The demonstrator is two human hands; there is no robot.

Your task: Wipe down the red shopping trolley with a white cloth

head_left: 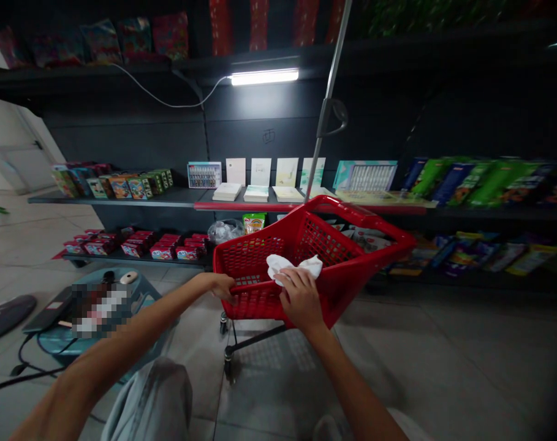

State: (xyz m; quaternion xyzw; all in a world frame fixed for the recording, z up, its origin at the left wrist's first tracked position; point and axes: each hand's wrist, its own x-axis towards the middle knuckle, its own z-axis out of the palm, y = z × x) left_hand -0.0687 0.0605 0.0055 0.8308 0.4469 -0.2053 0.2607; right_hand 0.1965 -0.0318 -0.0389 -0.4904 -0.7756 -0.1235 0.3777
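While the left hand [220, 286] curls around the rim of a red plastic mesh shopping basket [255, 260] in the lower centre of the frame, the right hand [301, 298], fingers slightly spread, presses on a crumpled white cloth [293, 267] at the basket's near rim.

At twelve o'clock, your left hand [219, 286] grips the red cart basket [324, 242], your right hand [301, 300] touching a white cloth [293, 266] inside.
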